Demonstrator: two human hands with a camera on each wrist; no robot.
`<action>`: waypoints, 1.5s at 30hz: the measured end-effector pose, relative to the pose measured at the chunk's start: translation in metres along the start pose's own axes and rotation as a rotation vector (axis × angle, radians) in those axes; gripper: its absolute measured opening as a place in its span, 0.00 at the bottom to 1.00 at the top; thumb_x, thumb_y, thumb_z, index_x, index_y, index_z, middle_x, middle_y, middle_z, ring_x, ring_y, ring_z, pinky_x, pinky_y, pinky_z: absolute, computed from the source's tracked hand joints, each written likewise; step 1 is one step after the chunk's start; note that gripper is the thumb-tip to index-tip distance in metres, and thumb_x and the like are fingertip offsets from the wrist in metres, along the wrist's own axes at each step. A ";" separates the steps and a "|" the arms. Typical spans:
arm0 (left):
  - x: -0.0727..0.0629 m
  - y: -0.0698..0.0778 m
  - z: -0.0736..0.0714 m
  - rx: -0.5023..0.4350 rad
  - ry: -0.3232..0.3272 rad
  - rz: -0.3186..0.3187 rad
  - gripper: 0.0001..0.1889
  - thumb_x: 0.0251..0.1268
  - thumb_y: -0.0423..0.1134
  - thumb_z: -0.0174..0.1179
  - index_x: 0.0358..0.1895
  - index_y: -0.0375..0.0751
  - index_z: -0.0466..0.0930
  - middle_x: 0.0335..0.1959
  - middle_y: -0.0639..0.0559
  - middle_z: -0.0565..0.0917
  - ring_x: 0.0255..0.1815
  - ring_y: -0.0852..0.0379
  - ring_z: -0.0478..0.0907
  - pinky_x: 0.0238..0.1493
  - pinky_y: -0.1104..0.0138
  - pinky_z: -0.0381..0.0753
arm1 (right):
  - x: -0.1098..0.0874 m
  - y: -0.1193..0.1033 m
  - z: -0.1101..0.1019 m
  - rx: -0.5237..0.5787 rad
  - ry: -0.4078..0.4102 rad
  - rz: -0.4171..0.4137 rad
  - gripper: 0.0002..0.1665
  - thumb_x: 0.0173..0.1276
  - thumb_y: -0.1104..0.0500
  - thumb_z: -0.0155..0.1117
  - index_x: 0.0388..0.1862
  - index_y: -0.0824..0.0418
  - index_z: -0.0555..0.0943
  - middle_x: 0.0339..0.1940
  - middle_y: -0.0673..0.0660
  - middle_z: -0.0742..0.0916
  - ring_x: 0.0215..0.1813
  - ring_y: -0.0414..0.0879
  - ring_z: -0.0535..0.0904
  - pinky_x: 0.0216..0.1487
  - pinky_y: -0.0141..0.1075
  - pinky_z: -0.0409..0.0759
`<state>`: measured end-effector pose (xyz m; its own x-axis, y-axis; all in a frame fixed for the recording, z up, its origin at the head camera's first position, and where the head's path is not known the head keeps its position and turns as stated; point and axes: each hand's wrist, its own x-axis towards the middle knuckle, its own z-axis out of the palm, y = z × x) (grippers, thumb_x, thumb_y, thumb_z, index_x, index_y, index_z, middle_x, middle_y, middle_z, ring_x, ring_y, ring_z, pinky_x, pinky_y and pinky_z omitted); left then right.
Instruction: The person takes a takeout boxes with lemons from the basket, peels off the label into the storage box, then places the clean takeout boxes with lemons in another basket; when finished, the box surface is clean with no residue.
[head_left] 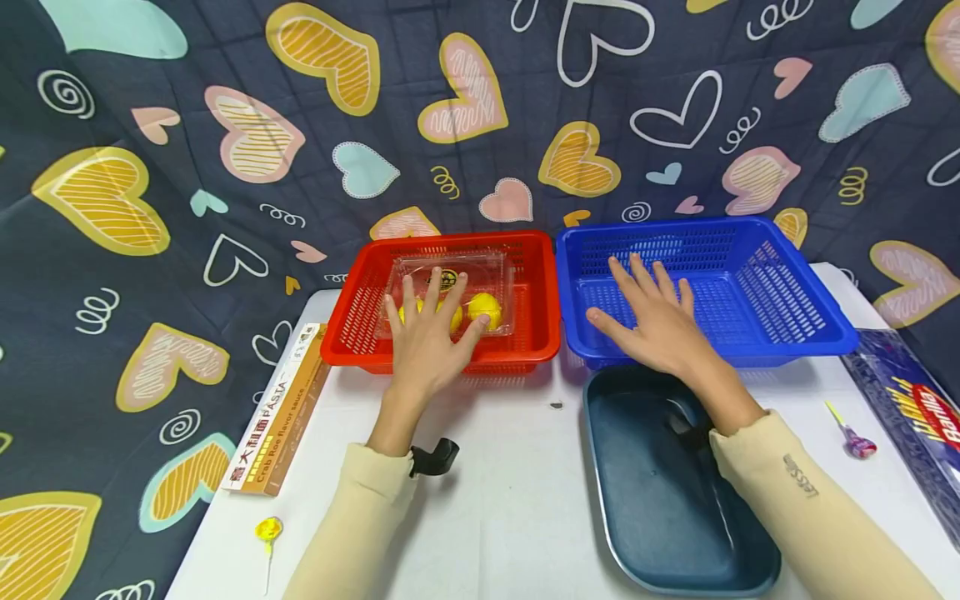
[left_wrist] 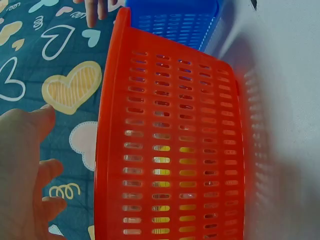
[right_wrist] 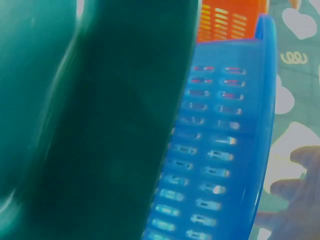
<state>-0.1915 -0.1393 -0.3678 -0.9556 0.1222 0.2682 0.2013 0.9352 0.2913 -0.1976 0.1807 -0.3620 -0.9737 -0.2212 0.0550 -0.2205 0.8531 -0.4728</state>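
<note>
In the head view my left hand [head_left: 429, 346] hovers over the front of a red basket [head_left: 536, 337], fingers straight and spread, holding nothing. Inside the basket lies a clear plastic box [head_left: 491, 265] with yellow round items [head_left: 483, 309] in it, partly hidden by the hand. My right hand [head_left: 658, 329] is spread above the front of a blue basket [head_left: 780, 346], also holding nothing. Below the right forearm stands a dark blue-green tub [head_left: 660, 508]. The left wrist view shows the left hand [left_wrist: 25, 170] beside the red basket's rim; the right hand [right_wrist: 300, 187] is blurred in the right wrist view.
A pasta box [head_left: 277, 417] lies at the left edge of the white table, with a yellow lollipop [head_left: 268, 530] nearer the front. On the right are a purple lollipop [head_left: 857, 442] and a dark blue Barilla pack [head_left: 918, 408]. A heart-patterned cloth [head_left: 465, 183] hangs behind.
</note>
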 end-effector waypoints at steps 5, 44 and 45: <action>-0.002 -0.006 -0.003 -0.062 0.022 -0.013 0.37 0.71 0.66 0.48 0.81 0.63 0.57 0.85 0.47 0.52 0.85 0.33 0.36 0.79 0.34 0.27 | 0.009 -0.005 0.000 0.090 -0.013 -0.034 0.51 0.73 0.27 0.47 0.86 0.44 0.44 0.87 0.60 0.47 0.85 0.68 0.35 0.76 0.73 0.29; -0.036 -0.060 -0.015 -0.176 0.096 -0.174 0.35 0.72 0.58 0.54 0.79 0.56 0.62 0.83 0.42 0.56 0.84 0.29 0.40 0.78 0.32 0.27 | 0.090 -0.069 0.025 0.338 -0.176 -0.196 0.36 0.73 0.53 0.65 0.77 0.60 0.68 0.71 0.68 0.78 0.71 0.65 0.73 0.67 0.58 0.77; -0.037 -0.062 -0.015 -0.175 0.098 -0.179 0.35 0.72 0.58 0.54 0.79 0.56 0.62 0.83 0.42 0.56 0.84 0.29 0.41 0.78 0.32 0.27 | 0.092 -0.070 0.025 0.341 -0.179 -0.193 0.36 0.73 0.53 0.65 0.76 0.60 0.69 0.70 0.68 0.78 0.71 0.64 0.74 0.67 0.58 0.78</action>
<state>-0.1654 -0.2064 -0.3818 -0.9558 -0.0809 0.2827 0.0729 0.8661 0.4945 -0.2699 0.0887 -0.3462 -0.8847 -0.4651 0.0318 -0.3365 0.5899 -0.7340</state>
